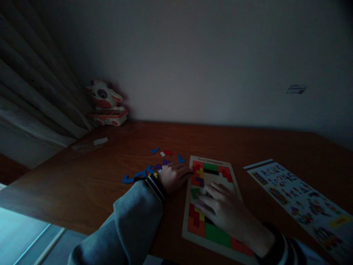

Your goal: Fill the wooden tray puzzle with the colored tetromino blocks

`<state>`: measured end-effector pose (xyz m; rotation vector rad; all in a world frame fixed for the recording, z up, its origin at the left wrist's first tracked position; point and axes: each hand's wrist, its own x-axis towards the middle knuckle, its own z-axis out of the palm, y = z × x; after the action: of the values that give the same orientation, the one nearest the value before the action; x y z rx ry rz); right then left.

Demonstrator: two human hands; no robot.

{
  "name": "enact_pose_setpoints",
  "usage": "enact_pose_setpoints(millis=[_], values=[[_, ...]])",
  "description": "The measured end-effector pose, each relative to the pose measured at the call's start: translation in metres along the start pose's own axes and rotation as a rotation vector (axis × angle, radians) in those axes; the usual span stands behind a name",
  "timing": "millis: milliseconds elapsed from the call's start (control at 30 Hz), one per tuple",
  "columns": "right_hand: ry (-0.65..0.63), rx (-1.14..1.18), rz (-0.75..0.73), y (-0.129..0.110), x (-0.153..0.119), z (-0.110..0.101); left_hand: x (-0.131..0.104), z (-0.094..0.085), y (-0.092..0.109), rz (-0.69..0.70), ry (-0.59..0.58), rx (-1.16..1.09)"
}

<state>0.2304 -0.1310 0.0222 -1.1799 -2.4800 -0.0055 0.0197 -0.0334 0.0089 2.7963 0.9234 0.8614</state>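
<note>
A light wooden puzzle board (pixel 211 159) lies on the table, partly filled with red, orange, yellow, green, purple and black block pieces. Over its middle is my right hand (pixel 222 206), fingers apart and slightly blurred, with the fingertips close to a green piece (pixel 195 193). The palm hides part of the board. My left hand (pixel 174 177) lies flat at the board's left edge, its fingers stretched toward the red pieces (pixel 196 167). A dark sliver shows by its fingertips; I cannot tell what it is. Loose blue pieces (pixel 140 173) lie beside the left wrist.
More loose pieces, including a red one (pixel 167 152) and a blue one (pixel 181 159), lie beyond my left hand. A printed pattern sheet (pixel 292 187) is on the right. At the back left stands a cow-shaped toy (pixel 106 105) near the curtain (pixel 35 81). A wall rises behind the table.
</note>
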Motion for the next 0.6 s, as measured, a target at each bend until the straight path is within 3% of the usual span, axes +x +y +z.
enact_pose_setpoints(millis=[200,300,433,600], values=[[-0.035,0.080,0.109,-0.030,-0.011,-0.008,-0.001,0.000,0.001,-0.011,-0.045,-0.025],[-0.032,0.132,0.123,-0.034,-0.013,-0.008,-0.001,-0.002,0.002,-0.020,-0.048,-0.054],[0.055,0.297,0.207,-0.014,-0.009,-0.005,0.003,-0.006,0.011,-0.135,0.012,-0.273],[0.171,0.580,0.424,0.018,0.009,-0.001,0.006,0.001,0.024,-0.413,0.092,-0.791]])
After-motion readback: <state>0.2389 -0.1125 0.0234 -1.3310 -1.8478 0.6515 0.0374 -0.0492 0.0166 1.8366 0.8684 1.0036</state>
